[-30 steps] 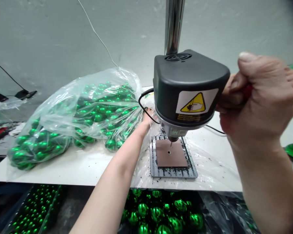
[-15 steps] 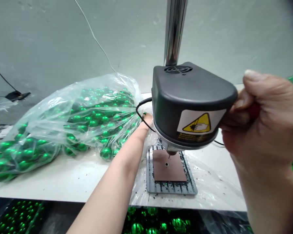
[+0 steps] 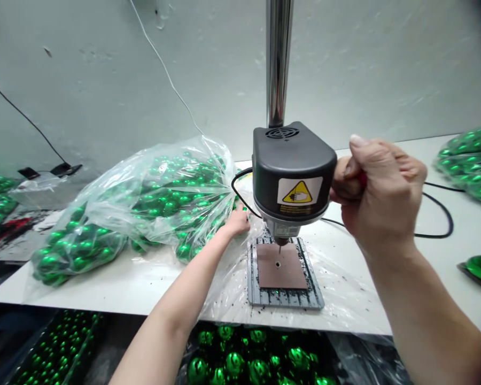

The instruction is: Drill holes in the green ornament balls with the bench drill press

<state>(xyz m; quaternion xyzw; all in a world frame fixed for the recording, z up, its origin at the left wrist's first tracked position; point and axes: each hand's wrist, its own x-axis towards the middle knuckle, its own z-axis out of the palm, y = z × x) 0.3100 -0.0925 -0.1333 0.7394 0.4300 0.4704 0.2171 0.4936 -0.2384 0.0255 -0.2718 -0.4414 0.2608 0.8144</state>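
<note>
My right hand [image 3: 385, 192] is closed around the red handle [image 3: 363, 179] at the side of a black bench drill [image 3: 292, 155]. The drill bit [image 3: 280, 248] hangs just above a brown square board [image 3: 270, 278] with a dark-edged hole, which lies on a grey slotted base plate [image 3: 312, 299]. My left hand [image 3: 237, 220] reaches behind and left of the drill to the gathered mouth of a clear plastic bag [image 3: 116, 166] full of shiny green balls [image 3: 168, 200]. Its fingers look bent, with bits of green beside them; what they grip is unclear.
A chrome column [image 3: 278, 69] rises behind the drill. A black cable [image 3: 436, 235] loops over the white table [image 3: 144, 283]. More bagged green balls [image 3: 471, 160] lie at right. Below the table edge stand containers of green balls [image 3: 232, 363]. Dark shavings surround the base plate.
The camera view has drawn back, showing more of the table on the right. My left hand now shows more fully at the bag's mouth. My right hand keeps hold of the drill handle.
</note>
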